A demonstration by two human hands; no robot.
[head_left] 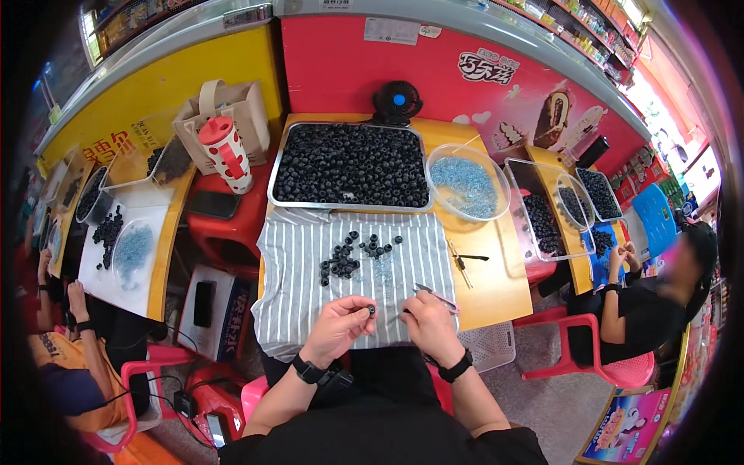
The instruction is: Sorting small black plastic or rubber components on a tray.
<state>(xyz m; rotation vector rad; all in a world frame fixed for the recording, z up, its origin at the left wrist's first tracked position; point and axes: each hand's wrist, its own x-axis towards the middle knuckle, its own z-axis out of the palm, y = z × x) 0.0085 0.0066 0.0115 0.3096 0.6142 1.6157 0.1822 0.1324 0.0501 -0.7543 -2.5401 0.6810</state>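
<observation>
My left hand [341,325] pinches a small black ring-shaped part [371,310] between thumb and fingertips. To its right, my right hand [431,329] is closed, with a dark bit at its fingertips too small to name. A pointed metal tool with a pink handle [446,301] lies against the right hand; whether it is held, I cannot tell. Both hands are above a grey-and-white striped cloth [287,248]. Beyond them, several loose black parts [341,262] are scattered on the cloth, beside small clear pieces [384,270].
Behind the cloth stands a metal tray [426,174] heaped with black parts. A round plastic bowl [505,190] of pale-blue clear pieces sits to its right, near a thin tool [460,265]. A small fan [397,102] is at the back. People work at tables on both sides.
</observation>
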